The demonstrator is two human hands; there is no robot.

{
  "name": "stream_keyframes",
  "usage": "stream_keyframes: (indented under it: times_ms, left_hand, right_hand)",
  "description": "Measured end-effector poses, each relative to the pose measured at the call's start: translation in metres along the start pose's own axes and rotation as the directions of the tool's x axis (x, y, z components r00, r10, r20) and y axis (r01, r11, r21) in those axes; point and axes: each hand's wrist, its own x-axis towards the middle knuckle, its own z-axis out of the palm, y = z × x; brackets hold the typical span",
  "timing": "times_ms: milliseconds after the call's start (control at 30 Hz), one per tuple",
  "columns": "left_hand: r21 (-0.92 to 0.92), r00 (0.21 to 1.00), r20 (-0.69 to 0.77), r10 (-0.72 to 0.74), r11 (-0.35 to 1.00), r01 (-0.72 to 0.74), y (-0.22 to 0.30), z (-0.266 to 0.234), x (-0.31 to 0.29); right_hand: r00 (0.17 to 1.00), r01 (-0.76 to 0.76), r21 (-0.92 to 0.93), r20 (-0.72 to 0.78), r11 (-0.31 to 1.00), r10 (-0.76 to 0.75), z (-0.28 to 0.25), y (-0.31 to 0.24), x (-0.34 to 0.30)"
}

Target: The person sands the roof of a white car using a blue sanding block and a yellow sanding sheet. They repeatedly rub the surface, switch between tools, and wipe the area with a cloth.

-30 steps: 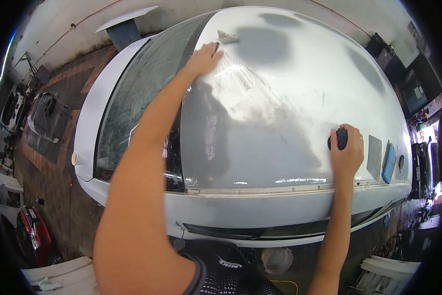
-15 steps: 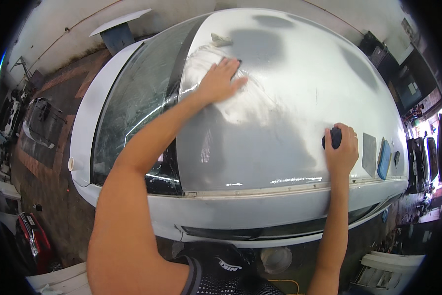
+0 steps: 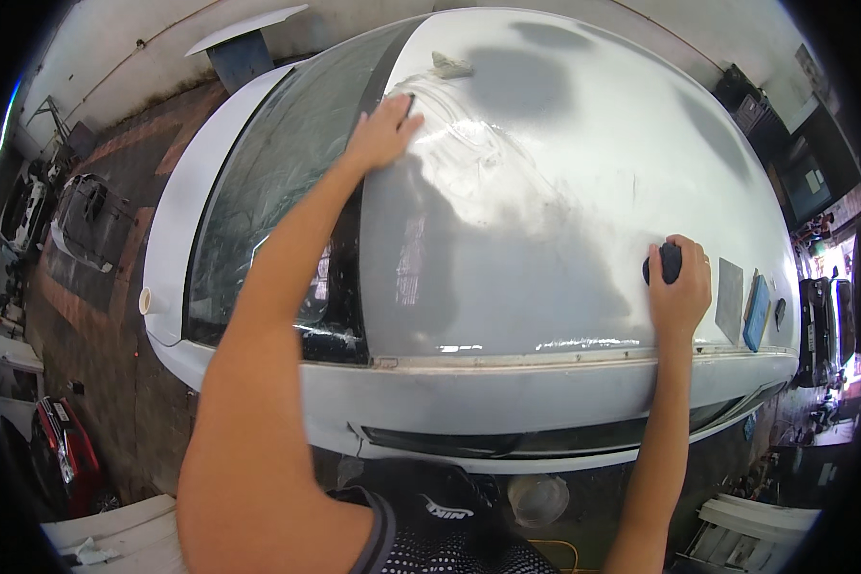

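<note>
A white car roof (image 3: 603, 177) with grey primer patches lies in front of me. My left hand (image 3: 385, 134) is near the roof's edge by the windshield, pressing a small dark piece like sandpaper (image 3: 412, 103) to the surface; most of it is hidden under the fingers. Milky wet streaks (image 3: 483, 143) spread to its right. My right hand (image 3: 684, 287) rests on the roof's near right part, its fingers closed round a dark, rounded sponge (image 3: 664, 264). Close to that hand lie a grey sheet of sandpaper (image 3: 730, 301) and a blue block (image 3: 757, 313).
A crumpled pale rag (image 3: 451, 66) lies on the far roof. The windshield (image 3: 282, 182) is at left, a pale cup (image 3: 146, 301) at the hood's edge. Below me stands a clear bucket (image 3: 537, 500) near a yellow cord (image 3: 559, 547). Car parts lie around the floor.
My left hand has slid left, from the wet streaked area to the windshield-side edge, carrying the dark piece. My right hand still holds the sponge; the whole view has shifted slightly.
</note>
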Motion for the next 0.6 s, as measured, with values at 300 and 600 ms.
stream_keyframes:
  times_ms: [300,600]
  left_hand:
    - [0.061,0.999,-0.011,-0.034,0.998,0.034,0.003,0.015,-0.031]
    - [0.069,0.998,0.001,-0.058,0.996,0.058,-0.005,-0.020,-0.033]
  right_hand:
    - [0.999,0.044,-0.003,-0.010,0.999,-0.044,0.012,-0.003,0.003]
    - [0.998,0.055,0.035,-0.018,0.998,-0.054,0.010,-0.010,0.004]
